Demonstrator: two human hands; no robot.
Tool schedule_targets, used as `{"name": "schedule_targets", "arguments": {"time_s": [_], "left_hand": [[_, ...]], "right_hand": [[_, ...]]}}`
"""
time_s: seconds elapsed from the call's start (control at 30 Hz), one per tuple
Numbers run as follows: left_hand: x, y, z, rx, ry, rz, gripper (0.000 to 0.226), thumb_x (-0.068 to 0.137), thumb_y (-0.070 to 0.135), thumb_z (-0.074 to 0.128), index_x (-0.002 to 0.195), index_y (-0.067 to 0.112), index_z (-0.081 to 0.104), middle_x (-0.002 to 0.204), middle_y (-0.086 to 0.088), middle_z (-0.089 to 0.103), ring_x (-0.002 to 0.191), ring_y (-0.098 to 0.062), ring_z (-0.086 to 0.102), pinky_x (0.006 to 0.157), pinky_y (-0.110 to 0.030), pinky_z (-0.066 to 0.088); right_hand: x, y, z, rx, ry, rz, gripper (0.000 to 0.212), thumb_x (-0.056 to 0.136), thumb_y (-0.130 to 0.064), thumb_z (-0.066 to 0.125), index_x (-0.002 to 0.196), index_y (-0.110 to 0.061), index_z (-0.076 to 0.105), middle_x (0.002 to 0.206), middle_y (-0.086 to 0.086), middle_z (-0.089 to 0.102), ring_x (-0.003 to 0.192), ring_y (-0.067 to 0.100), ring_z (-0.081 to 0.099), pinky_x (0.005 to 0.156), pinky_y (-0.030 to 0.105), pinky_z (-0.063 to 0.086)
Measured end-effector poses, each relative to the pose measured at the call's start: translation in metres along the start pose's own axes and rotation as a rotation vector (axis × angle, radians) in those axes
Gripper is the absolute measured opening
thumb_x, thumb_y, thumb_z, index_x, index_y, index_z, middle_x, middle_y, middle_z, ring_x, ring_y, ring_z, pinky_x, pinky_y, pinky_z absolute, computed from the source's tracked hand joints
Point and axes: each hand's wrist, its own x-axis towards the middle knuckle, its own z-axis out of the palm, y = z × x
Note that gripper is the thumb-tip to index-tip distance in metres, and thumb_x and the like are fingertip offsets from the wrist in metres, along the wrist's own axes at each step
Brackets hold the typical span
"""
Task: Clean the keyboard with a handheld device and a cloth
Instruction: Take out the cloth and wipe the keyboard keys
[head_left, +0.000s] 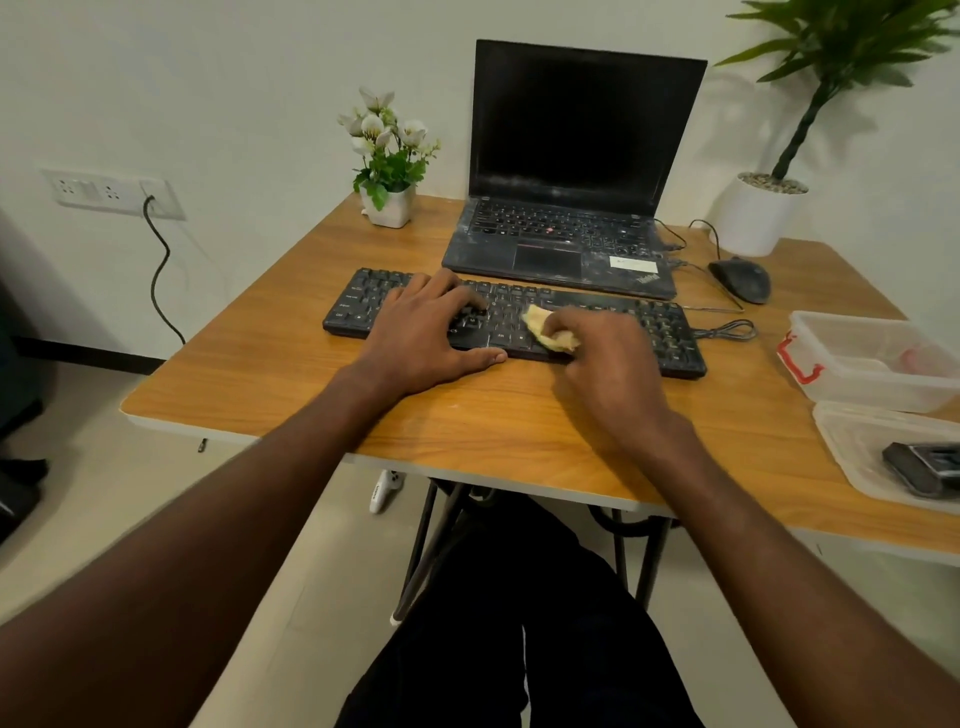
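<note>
Two hands are laid on the long black plastic keyboard (514, 317), which lies flat in the middle of the wooden table (467, 415). The small soft yellow cloth (550, 328) is bunched under the right hand (605, 358); its grip is curled round the cloth. The left hand (431, 327), at 9 o'clock from the cloth, is spread flat, holding nothing. The cloth looks light and squashy, best pinched in a bunch. The keyboard looks stiff and light, so it may slide unless pressed down.

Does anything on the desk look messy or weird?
Yes. The laptop behind the keyboard looks grimy: pale dust smears its palm rest and the bottom of its dark screen. The keyboard sits a bit crooked. Nothing looks spilled or broken.
</note>
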Motion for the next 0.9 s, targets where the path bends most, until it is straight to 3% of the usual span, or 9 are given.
{"name": "schedule_targets", "arguments": {"time_s": [0.07, 0.17, 0.37, 0.57, 0.67, 0.8, 0.9], "left_hand": [[0.000, -0.001, 0.000, -0.003, 0.001, -0.003, 0.077, 0.079, 0.090, 0.059, 0.135, 0.036, 0.060, 0.133, 0.008, 0.052, 0.126, -0.019, 0.047, 0.103, -0.046, 0.042], [0.000, -0.001, 0.000, -0.002, 0.003, -0.009, 0.080, 0.077, 0.092, 0.056, 0.134, 0.037, 0.060, 0.133, 0.008, 0.052, 0.126, -0.019, 0.047, 0.104, -0.049, 0.043], [0.001, -0.001, -0.001, -0.008, 0.001, -0.009, 0.078, 0.078, 0.090, 0.060, 0.135, 0.037, 0.060, 0.135, 0.009, 0.052, 0.127, -0.018, 0.046, 0.103, -0.045, 0.040], [0.001, -0.002, -0.001, -0.022, -0.014, -0.012, 0.078, 0.078, 0.091, 0.058, 0.136, 0.038, 0.059, 0.135, 0.009, 0.051, 0.127, -0.019, 0.046, 0.102, -0.047, 0.041], [0.000, -0.001, -0.001, -0.024, -0.011, -0.005, 0.075, 0.080, 0.088, 0.062, 0.136, 0.038, 0.060, 0.135, 0.009, 0.051, 0.127, -0.018, 0.046, 0.103, -0.046, 0.041], [-0.001, 0.001, -0.002, -0.019, 0.005, -0.012, 0.074, 0.080, 0.088, 0.063, 0.135, 0.038, 0.061, 0.133, 0.009, 0.052, 0.125, -0.018, 0.047, 0.102, -0.045, 0.042], [-0.002, 0.002, -0.003, -0.006, -0.007, -0.019, 0.076, 0.079, 0.089, 0.062, 0.136, 0.038, 0.060, 0.134, 0.009, 0.052, 0.126, -0.018, 0.047, 0.103, -0.046, 0.042]], "right_hand": [[-0.004, 0.012, -0.009, -0.041, 0.054, 0.101, 0.046, 0.083, 0.001, 0.075, 0.122, -0.024, 0.072, 0.115, 0.007, 0.074, 0.106, 0.025, 0.068, 0.085, 0.035, 0.056], [-0.002, 0.011, -0.013, -0.109, 0.041, 0.165, 0.045, 0.088, 0.002, 0.071, 0.127, -0.021, 0.071, 0.114, 0.010, 0.074, 0.106, 0.029, 0.069, 0.087, 0.040, 0.057], [-0.028, 0.003, -0.011, -0.008, -0.006, -0.023, 0.039, 0.089, -0.010, 0.075, 0.123, -0.028, 0.071, 0.122, 0.001, 0.074, 0.110, 0.018, 0.069, 0.095, 0.040, 0.058], [-0.013, 0.023, -0.033, -0.197, 0.045, 0.257, 0.046, 0.085, -0.002, 0.072, 0.126, -0.023, 0.072, 0.111, 0.010, 0.076, 0.098, 0.030, 0.069, 0.081, 0.043, 0.060], [-0.023, 0.016, -0.034, -0.247, -0.002, 0.277, 0.044, 0.090, -0.004, 0.068, 0.132, -0.018, 0.066, 0.109, 0.013, 0.075, 0.097, 0.031, 0.069, 0.079, 0.042, 0.059], [-0.034, -0.003, -0.041, -0.401, -0.118, 0.278, 0.020, 0.096, -0.012, 0.064, 0.116, -0.009, 0.064, 0.102, 0.014, 0.070, 0.085, 0.030, 0.063, 0.066, 0.037, 0.048], [-0.033, -0.016, -0.037, -0.238, -0.150, 0.248, 0.030, 0.092, -0.011, 0.068, 0.121, -0.016, 0.069, 0.103, 0.007, 0.073, 0.077, 0.019, 0.055, 0.066, 0.030, 0.046]]}}
